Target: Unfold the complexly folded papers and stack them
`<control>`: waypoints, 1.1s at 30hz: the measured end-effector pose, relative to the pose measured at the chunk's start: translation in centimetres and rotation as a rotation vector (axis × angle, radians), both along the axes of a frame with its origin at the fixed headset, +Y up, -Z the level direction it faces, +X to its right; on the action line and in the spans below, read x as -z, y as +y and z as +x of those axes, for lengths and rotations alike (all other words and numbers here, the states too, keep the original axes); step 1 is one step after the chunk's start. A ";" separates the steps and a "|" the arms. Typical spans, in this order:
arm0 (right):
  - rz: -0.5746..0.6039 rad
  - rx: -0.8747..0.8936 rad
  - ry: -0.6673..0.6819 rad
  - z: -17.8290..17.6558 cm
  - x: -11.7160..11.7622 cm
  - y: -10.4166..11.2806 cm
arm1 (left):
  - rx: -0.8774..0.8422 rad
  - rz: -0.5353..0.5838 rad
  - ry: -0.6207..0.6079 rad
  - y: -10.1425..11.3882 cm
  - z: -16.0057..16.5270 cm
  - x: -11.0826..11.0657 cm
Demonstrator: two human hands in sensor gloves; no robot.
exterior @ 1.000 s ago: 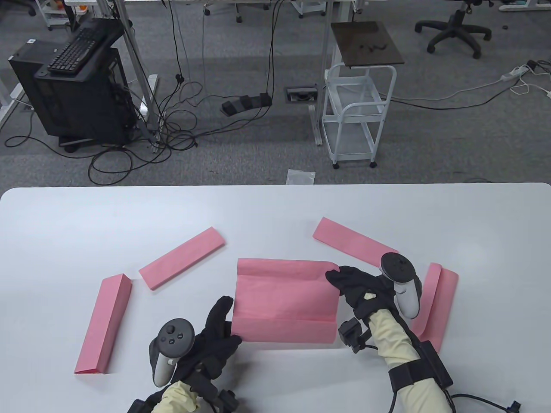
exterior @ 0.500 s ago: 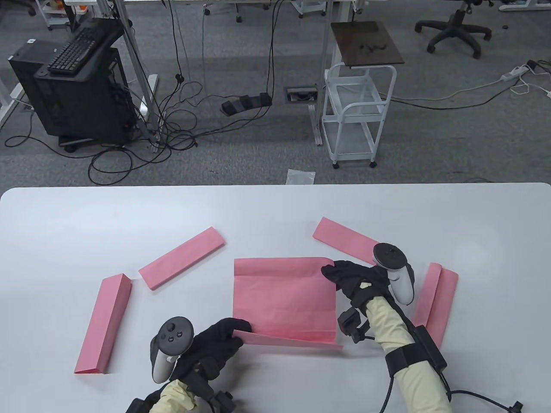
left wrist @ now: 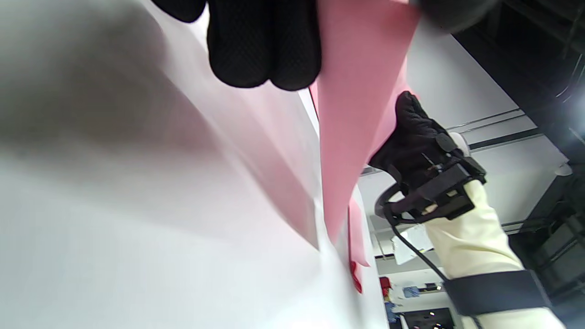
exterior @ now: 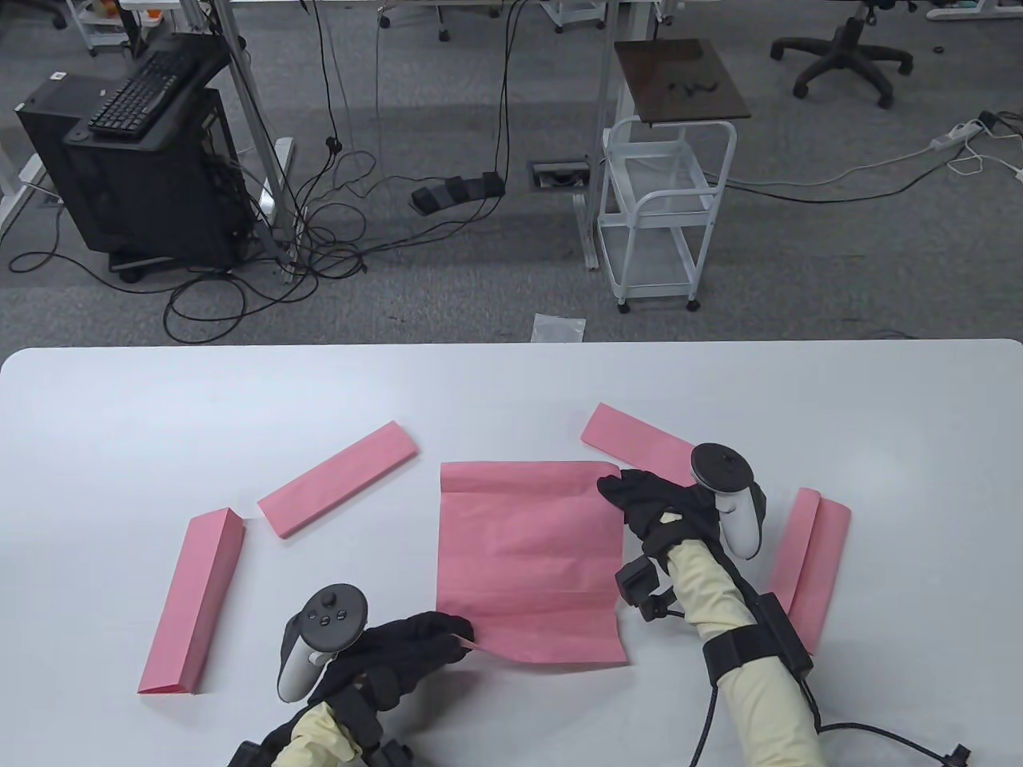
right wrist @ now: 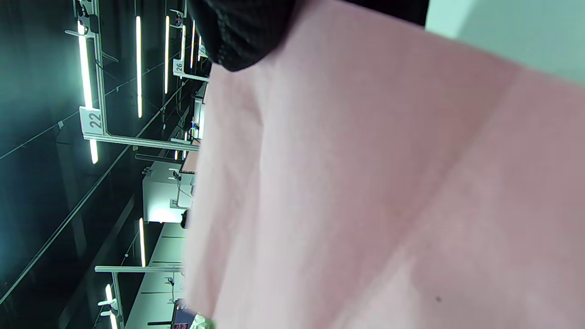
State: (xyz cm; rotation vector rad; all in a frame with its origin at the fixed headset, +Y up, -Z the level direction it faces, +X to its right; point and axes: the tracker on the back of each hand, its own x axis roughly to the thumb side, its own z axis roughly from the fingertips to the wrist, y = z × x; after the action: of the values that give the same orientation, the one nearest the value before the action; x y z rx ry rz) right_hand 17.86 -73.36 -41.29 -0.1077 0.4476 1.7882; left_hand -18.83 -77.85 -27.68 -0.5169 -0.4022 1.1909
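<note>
Paper point(exterior: 529, 559) lies at table centre, nearly flat. We pinch its 7 o'clock corner with left hand point(exterior: 400, 649); right hand point(exterior: 651, 503) grips the 2 o'clock edge, so creases pull open.

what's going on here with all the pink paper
A person in sensor gloves is opening out a pink sheet in the middle of the white table. The left hand pinches its near left corner, and the right hand grips its far right corner. Four folded papers lie around it, two on the left and two on the right. No stack shows yet.
</note>
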 end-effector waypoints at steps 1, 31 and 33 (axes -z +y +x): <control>0.000 -0.007 -0.007 0.0 -0.1 0.0 | 0.006 -0.001 0.033 0.1 0.2 0.0; -0.039 -0.078 -0.044 -1.7 1.4 -1.6 | 0.468 0.142 -0.113 0.1 2.6 0.1; -0.043 -0.077 -0.045 -1.8 1.4 -1.7 | 0.558 0.168 -0.137 0.1 3.1 0.5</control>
State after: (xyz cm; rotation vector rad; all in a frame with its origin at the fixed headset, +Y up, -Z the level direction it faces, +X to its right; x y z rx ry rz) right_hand 16.03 -75.08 -42.74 -0.1970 0.4545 1.8483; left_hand -15.73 -77.74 -28.18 -0.5214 -0.4348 0.5809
